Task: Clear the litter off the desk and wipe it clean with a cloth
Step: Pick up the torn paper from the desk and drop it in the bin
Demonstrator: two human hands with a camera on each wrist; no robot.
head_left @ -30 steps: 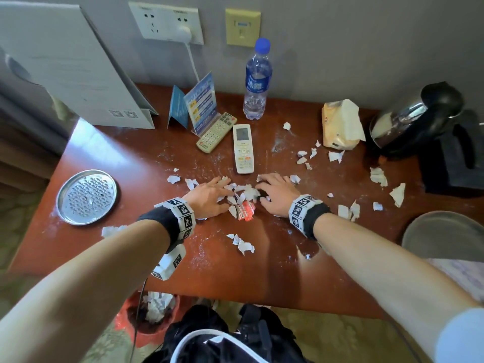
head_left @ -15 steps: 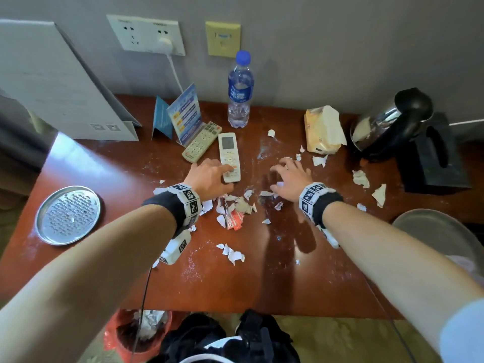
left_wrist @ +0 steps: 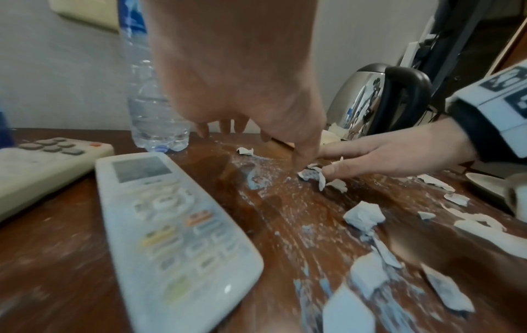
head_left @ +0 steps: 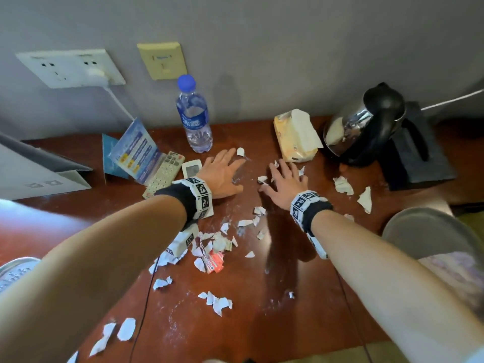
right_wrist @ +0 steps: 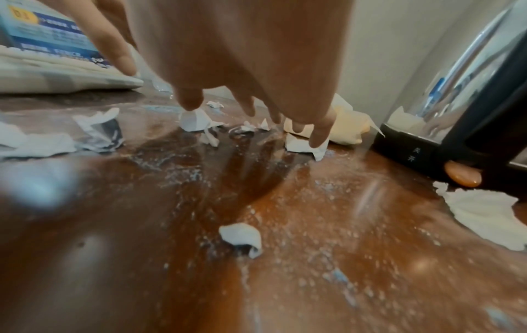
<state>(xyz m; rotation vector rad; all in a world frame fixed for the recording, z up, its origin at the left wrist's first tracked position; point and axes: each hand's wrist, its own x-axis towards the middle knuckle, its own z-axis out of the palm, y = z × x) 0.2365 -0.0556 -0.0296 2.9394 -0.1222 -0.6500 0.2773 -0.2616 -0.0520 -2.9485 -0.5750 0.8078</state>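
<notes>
Two bare forearms reach across a glossy reddish-brown wooden desk that is dusted with white powder and strewn with torn white paper scraps. Both hands lie palm down with the fingers straight and spread, gripping nothing.

The left hand rests flat on the far part of the desk. Just past its fingertips lies one small white scrap; a clear plastic water bottle with a blue cap and label stands near, a little beyond the hand and to its left. A white remote control with a small grey screen lies just beside the left wrist, partly under it.

The right hand is close beside the left, the two apart. Its fingertips touch small scraps in front of a cream-yellow soft pack of tissues, seen from the right wrist. A chrome electric kettle with a black handle and lid stands to the right of this hand.

Behind both wrists, nearer the person, most of the litter is gathered: crumpled white pieces and a torn red-and-white printed wrapper. More scraps lie towards the near edge, and two larger white pieces sit to the right of the right wrist.
</notes>
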